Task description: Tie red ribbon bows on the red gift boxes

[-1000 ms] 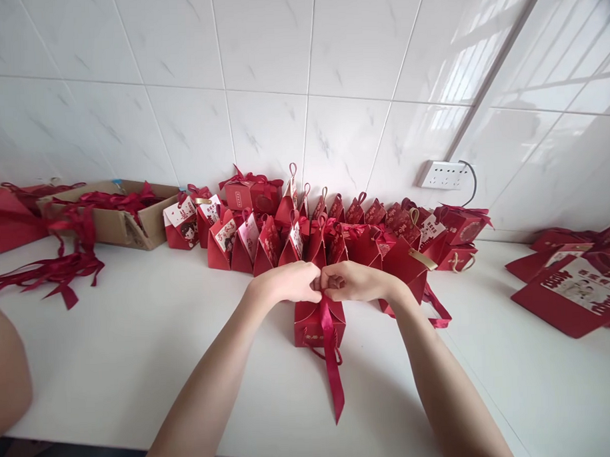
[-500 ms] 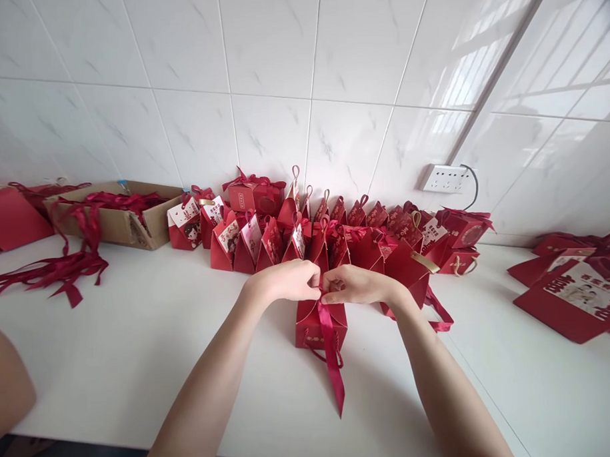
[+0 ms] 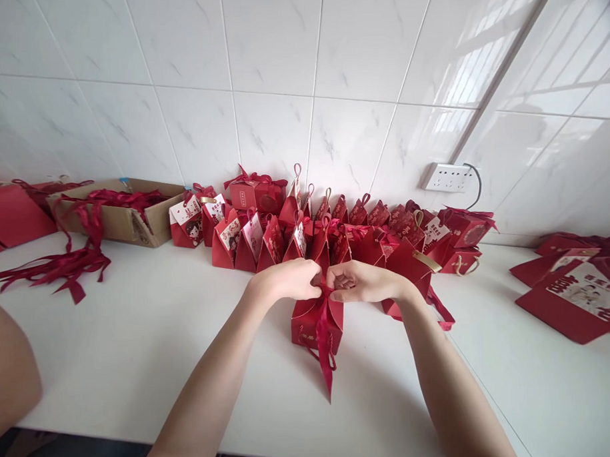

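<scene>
Both my hands are pinched on the ribbon (image 3: 325, 341) right at the top of the box (image 3: 305, 322), the left hand (image 3: 287, 280) and the right hand (image 3: 361, 282) knuckle to knuckle, fingers curled narrow around the red band where it crosses. The box stands on the counter (image 3: 139, 341) directly under the grip, its top flaps gathered in between my fingertips. What has just changed is the loose tail. It hangs below the grip and down the front of the box, and it now ends clearly higher up than it did a second ago, so I judge that ribbon has been drawn up through my fingers and the tie at the top is closing. Against the earlier frame the box has also nudged a little to my left, and its top looks more squeezed. My hands have hardly moved, only closed in tighter over the crossing. Beyond the grip the other boxes (image 3: 335, 231) stand against the wall as before. Far off to the left of it lie the loose ribbons (image 3: 61, 267) and the carton (image 3: 119, 225), and another person's arm (image 3: 10, 372) sits at the left edge.
</scene>
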`<state>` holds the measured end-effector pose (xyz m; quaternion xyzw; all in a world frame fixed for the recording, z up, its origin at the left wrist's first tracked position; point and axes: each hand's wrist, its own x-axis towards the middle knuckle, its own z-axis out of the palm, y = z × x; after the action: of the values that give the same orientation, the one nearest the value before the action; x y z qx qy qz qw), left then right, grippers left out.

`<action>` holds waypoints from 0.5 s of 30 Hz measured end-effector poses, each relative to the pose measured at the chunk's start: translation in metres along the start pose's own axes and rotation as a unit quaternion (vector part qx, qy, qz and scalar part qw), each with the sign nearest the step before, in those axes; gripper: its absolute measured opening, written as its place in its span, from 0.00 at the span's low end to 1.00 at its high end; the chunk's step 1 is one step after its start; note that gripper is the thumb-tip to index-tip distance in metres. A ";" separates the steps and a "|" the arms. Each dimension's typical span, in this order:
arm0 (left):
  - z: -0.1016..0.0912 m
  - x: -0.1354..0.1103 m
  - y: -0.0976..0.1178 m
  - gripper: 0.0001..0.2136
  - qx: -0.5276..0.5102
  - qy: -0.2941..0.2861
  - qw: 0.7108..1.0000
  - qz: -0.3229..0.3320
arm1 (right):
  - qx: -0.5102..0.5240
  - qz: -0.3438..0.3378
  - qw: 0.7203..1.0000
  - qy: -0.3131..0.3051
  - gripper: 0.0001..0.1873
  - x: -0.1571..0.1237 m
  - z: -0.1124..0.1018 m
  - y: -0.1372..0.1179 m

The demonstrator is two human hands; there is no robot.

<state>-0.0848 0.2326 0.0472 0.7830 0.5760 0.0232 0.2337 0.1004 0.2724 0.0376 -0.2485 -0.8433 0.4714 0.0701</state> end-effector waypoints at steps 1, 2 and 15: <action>-0.001 -0.001 -0.001 0.04 0.000 0.011 1.000 0.000 | 0.004 -0.003 1.000 -0.007 0.06 -0.001 -0.001 0.000; -0.001 -0.002 -0.002 0.04 -0.002 0.024 1.000 0.000 | 0.002 -0.004 1.000 -0.014 0.07 -0.002 -0.002 0.000; -0.021 -0.021 -0.007 0.07 -0.062 0.234 0.970 -0.010 | -0.020 -0.019 0.999 -0.032 0.13 -0.008 -0.004 -0.003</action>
<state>-0.1044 0.2220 0.0683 0.7340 0.6197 0.2394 0.1410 0.1075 0.2705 0.0430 -0.2187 -0.8587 0.4611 0.0468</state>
